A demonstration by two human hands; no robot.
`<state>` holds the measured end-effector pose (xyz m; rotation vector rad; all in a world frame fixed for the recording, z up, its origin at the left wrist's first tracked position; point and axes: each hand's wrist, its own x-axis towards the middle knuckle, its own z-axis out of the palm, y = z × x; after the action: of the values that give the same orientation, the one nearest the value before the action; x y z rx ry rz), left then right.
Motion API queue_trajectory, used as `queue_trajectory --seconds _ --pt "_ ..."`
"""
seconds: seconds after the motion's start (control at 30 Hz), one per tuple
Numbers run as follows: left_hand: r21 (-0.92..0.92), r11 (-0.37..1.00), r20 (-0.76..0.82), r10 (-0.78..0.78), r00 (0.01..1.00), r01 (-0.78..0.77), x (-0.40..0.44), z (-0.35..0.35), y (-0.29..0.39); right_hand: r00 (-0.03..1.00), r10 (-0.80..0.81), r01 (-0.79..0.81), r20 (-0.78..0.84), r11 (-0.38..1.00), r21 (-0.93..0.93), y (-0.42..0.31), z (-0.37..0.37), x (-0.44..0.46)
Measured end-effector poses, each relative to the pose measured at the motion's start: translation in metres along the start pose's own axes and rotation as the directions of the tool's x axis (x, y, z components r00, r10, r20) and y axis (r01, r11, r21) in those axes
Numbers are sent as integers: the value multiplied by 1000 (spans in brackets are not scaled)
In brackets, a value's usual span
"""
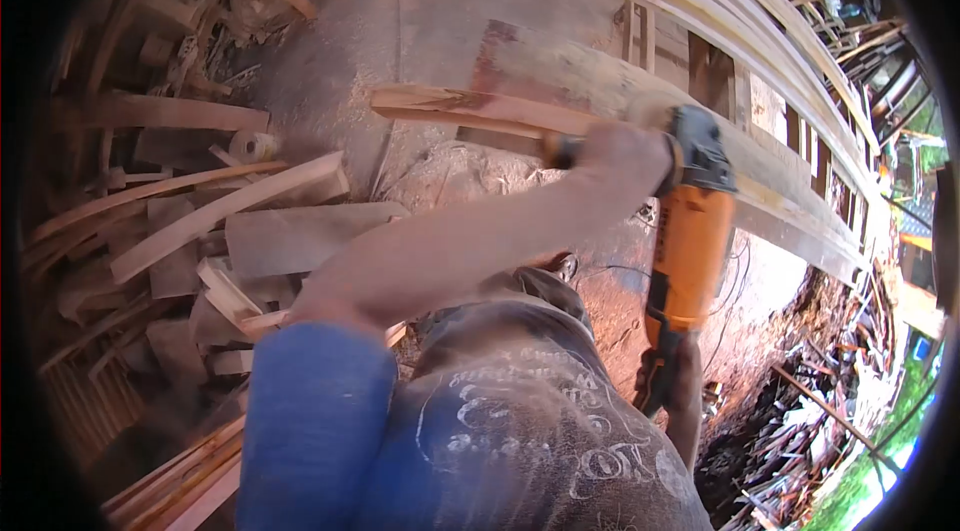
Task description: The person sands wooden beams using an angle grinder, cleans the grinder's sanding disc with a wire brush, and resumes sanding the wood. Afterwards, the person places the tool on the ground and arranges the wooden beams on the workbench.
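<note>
An orange and black angle grinder is held across the wooden workpiece, its head at the far end. My left hand is wrapped around the grinder's side handle, near the head; it is somewhat blurred. Lower down, my right hand grips the black rear handle, its fingers partly hidden. The disc end is smeared and hazy over the wood, so I cannot tell whether it touches. Beneath the workpiece lies a wide dusty board.
Long pale planks are stacked at the upper right. Offcuts of wood are heaped on the left. Wood scraps litter the lower right ground. A thin cord hangs beside the grinder.
</note>
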<state>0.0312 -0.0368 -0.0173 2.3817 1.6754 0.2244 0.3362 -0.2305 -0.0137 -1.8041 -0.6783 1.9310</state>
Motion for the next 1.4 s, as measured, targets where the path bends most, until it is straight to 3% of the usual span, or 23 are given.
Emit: queue_trajectory --seconds 0.03,0.1,0.17,0.3,0.37,0.5,0.53,0.6,0.7,0.77,0.83,0.9,0.93,0.97,1.0,1.17,1.27,1.33,1.37,1.4 --pt "77 997 -5 -15 1000 16 -21 -6 -23 998 -47 50 47 997 -64 -4 12 2" --pt "151 961 69 -245 967 232 -61 -44 -58 982 -124 149 146 972 -180 -24 59 11" --pt "27 943 89 -334 938 333 -98 -59 -91 952 -183 251 247 926 -281 -48 113 20" --pt "66 793 154 -608 779 606 -152 -70 -139 905 -105 309 412 829 -467 -79 177 30" --pt "113 779 181 -626 758 617 -178 -83 -155 890 -40 301 454 800 -519 -87 197 36" --pt "139 739 190 -673 715 659 -207 -92 -173 835 -110 402 540 792 -460 -81 225 44" --pt "157 752 225 -658 719 640 -206 -93 -171 810 -141 442 569 783 -436 -78 225 45" --pt "190 781 301 -623 722 595 -202 -93 -164 880 -67 322 471 812 -487 -85 225 27" --pt "88 825 285 -558 779 558 -178 -83 -144 959 -21 176 284 827 -534 -71 199 7" --pt "-23 867 293 -471 832 498 -151 -74 -126 985 -34 106 170 893 -438 -39 160 -4" --pt "-174 960 217 -181 959 221 -126 -56 -113 994 -46 67 97 973 -222 0 119 -9" --pt "-183 981 86 -56 995 71 -90 -36 -89 998 -15 16 53 1000 -10 26 86 -20" --pt "-278 960 -10 27 1000 -28 -76 -21 -79 1000 -12 12 -14 1000 5 28 88 -25" --pt "-170 985 129 58 990 -36 -61 -38 -64 997 -9 11 -82 1000 21 30 90 -31" --pt "-190 981 120 65 991 -41 -47 -32 -52 974 26 -17 -226 999 42 26 98 -35" --pt "-186 982 11 22 1000 -19 -40 -26 -45 992 -34 45 -123 995 92 27 90 -32" --pt "-176 983 67 -43 997 55 -73 -44 -86 995 20 -17 -97 999 32 11 120 -22" --pt "-122 983 41 -131 991 135 -102 -50 -116 996 -4 25 92 974 -226 -19 145 -11" --pt "-92 941 117 -313 942 324 -111 -60 -124 983 -17 80 185 937 -339 -35 157 -6" --pt "-86 965 54 -244 968 248 -132 -60 -143 970 -70 161 234 904 -396 -45 169 3"
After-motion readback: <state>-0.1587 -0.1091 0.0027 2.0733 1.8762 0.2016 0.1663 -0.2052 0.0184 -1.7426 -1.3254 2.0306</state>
